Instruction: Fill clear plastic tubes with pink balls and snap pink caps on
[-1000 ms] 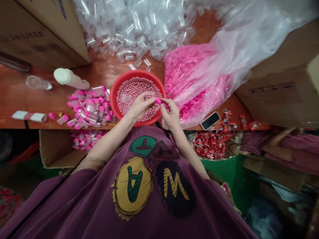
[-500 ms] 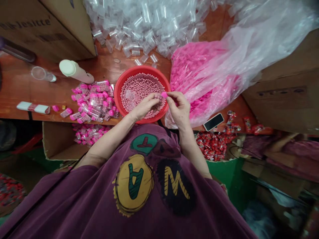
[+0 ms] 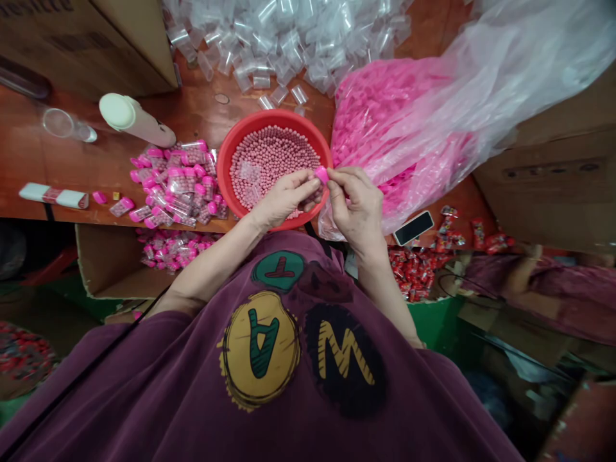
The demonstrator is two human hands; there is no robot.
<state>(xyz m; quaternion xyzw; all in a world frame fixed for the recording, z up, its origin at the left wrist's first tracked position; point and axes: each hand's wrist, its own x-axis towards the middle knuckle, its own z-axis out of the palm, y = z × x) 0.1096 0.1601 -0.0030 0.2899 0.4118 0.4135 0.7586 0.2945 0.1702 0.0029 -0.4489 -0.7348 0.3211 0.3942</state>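
Over the right side of a red basin (image 3: pixel 224 192) full of small pink beads (image 3: pixel 274 154), my two hands meet. My left hand (image 3: pixel 291 197) curls round a small clear bottle of pink beads, mostly hidden by the fingers. A bright pink cap (image 3: pixel 321 174) sits at its top end. The thumb and forefinger of my right hand (image 3: pixel 359 205) are closed at the cap's right edge. Some clear empty bottles (image 3: pixel 250 171) lie on the beads. Left of the basin, capped bead-filled bottles (image 3: pixel 180 186) form a pile.
Clear empty bottles (image 3: pixel 289 38) are heaped at the back. A plastic bag of pink caps (image 3: pixel 385 115) lies at right, near a phone (image 3: pixel 414 228). A pale flask (image 3: pixel 137 122) and a carton (image 3: pixel 129 45) stand left. Below the table edge, a box (image 3: pixel 106 263) holds more filled bottles.
My right hand has shifted slightly right and turned, its fingers now at the cap's edge, with more of the cap showing. My left hand keeps the bottle. The camera view has moved a little.
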